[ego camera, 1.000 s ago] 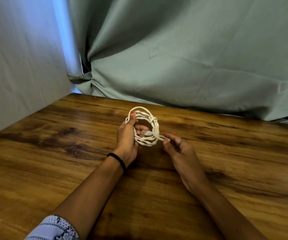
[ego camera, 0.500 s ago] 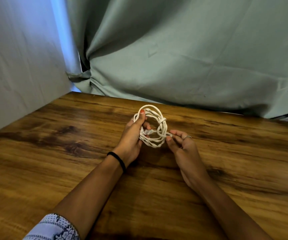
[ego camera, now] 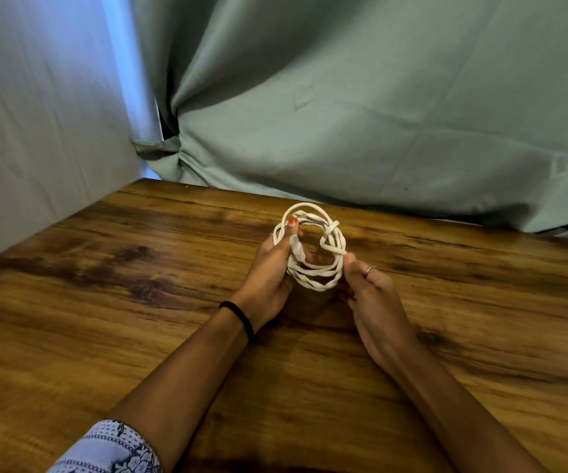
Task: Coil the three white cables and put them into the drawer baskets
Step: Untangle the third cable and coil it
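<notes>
Above the table point(ego camera: 105, 302), the left hand point(ego camera: 269, 278) grips 1 side of the coiled cable point(ego camera: 313, 247), thumb over the loops. Opposite, the right hand point(ego camera: 375, 302) pinches the coil's other side with curled fingers.

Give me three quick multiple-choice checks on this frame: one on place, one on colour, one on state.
1. Where is the cable coil?
A. lying in a basket
B. held between both hands above the table
C. hanging off the table edge

2. What colour is the band on the left wrist?
A. black
B. red
C. white

3. What state is the cable in?
A. stretched straight
B. cut in two
C. wound into loops

Answers: B, the left hand and right hand each hold a side; A, a dark ring circles the wrist; C, several rounds overlap.
</notes>
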